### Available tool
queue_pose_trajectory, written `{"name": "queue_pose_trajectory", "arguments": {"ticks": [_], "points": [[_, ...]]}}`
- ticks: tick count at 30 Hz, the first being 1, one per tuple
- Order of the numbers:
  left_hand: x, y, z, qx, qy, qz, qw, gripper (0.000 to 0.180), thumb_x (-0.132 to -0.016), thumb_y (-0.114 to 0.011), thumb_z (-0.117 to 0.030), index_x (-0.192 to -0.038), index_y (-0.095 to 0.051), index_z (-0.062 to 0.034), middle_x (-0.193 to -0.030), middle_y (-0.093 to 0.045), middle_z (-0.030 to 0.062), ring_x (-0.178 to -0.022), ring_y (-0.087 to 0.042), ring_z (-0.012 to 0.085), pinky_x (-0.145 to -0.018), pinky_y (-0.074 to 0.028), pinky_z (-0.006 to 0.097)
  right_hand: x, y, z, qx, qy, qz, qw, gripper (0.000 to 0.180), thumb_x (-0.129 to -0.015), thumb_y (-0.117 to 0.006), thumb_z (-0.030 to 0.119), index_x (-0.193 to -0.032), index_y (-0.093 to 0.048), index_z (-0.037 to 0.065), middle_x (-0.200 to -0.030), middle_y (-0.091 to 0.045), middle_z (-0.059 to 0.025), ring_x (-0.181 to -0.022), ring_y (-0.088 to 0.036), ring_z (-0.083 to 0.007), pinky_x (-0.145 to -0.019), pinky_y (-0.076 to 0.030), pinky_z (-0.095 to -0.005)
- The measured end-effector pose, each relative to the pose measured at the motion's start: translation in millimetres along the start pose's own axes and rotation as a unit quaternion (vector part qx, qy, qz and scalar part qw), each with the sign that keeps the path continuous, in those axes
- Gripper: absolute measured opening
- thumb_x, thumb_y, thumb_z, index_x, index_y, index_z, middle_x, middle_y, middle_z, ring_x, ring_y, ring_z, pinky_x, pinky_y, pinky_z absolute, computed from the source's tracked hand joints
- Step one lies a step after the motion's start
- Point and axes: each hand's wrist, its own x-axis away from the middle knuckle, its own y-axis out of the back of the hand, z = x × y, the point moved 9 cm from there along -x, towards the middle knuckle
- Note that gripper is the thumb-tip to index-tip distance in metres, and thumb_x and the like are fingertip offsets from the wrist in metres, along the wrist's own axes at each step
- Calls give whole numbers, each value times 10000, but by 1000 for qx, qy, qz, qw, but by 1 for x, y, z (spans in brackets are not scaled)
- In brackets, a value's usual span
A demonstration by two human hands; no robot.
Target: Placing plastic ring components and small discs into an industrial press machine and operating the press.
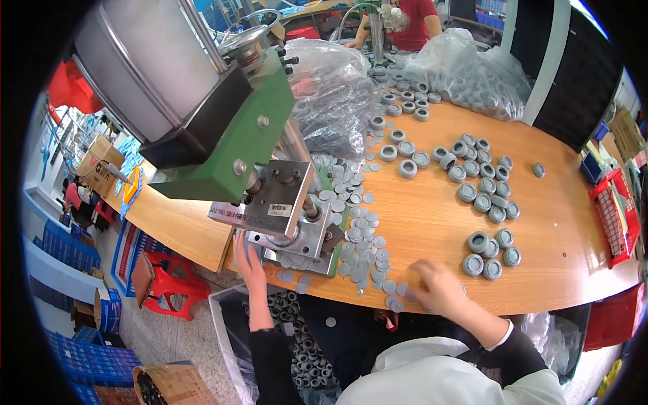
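My left hand (pixel 252 270) reaches up to the near left edge of the press's metal die block (pixel 287 244). Its fingers are stretched out and apart, with the tips partly hidden at the block. Over the block sits the upper die plate (pixel 266 202), carried by the green press frame (pixel 223 148). My right hand (pixel 439 289) hovers near the table's front edge, beside loose flat grey discs (pixel 364 246). Its fingers bend toward the discs and look blurred; whether they hold one is hidden.
Grey ring-shaped parts (pixel 482 169) stand in groups on the wooden table (pixel 432 216). Clear plastic bags (pixel 472 74) lie at the back, near a person in red (pixel 415 23). A bin of grey rings (pixel 307 364) stands below the front edge. A red stool (pixel 177 287) is at left, a red basket (pixel 614 216) at right.
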Motion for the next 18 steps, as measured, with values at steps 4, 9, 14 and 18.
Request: {"name": "queue_pose_trajectory", "arguments": {"ticks": [4, 9, 14, 18], "points": [[3, 38, -62, 174, -94, -72, 978, 527, -858, -572, -196, -1304, -419, 38, -1319, -464, 199, -1266, -396, 326, -1055, -288, 428, 13, 20, -35, 123, -102, 11, 987, 473, -725, -728, 259, -1096, -554, 24, -950, -565, -166, -886, -568, -365, -783, -461, -438], [-16, 34, -108, 192, -72, -98, 974, 694, -744, -722, -221, -1305, -400, 31, -1223, -516, 181, -1158, -471, 304, -1001, -333, 409, 22, 8, -40, 60, -110, 83, 989, 481, -713, -742, 258, -1089, -556, 21, -981, -548, -170, -841, -577, -352, -739, -474, -426], [-48, 24, -140, 347, 24, -67, 935, 621, -688, -781, -155, -1193, -464, 19, -1116, -566, 107, -947, -566, 190, -833, -450, 331, 10, -2, -57, -11, -172, 73, 982, 489, -661, -750, 202, -1067, -564, 5, -950, -526, -163, -785, -591, -326, -706, -507, -376], [-58, 35, -155, 359, -28, -140, 923, 525, -668, -797, -142, -1094, -525, 0, -1004, -622, 76, -876, -593, 140, -715, -479, 282, -2, -3, -46, -32, -64, 21, 997, 525, -656, -750, 135, -1115, -542, -12, -1072, -499, -155, -853, -586, -277, -701, -506, -323]]}}
